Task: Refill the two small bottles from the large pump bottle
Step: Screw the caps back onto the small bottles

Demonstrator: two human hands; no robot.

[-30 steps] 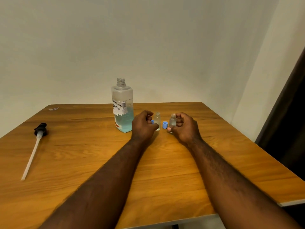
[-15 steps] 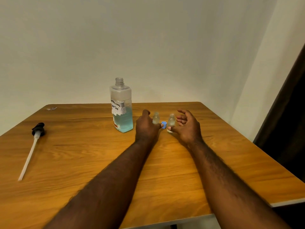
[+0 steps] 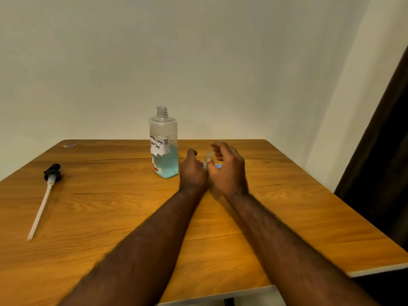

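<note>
The left hand (image 3: pixel 193 171) is curled, and I cannot tell what it holds. The right hand (image 3: pixel 229 171) is loosely open and holds nothing. Between them stands a small clear bottle (image 3: pixel 208 157). Just left, toward the far edge of the table (image 3: pixel 287 217), stands the large bottle (image 3: pixel 163 149): clear, open neck, blue liquid in its lower part.

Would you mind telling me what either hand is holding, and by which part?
Right hand holds nothing visible; left hand hides its fingers, so it cannot be told.

The open large bottle (image 3: pixel 164 151), part-full of blue liquid, stands upright near a clear small bottle (image 3: pixel 208 158).
</note>
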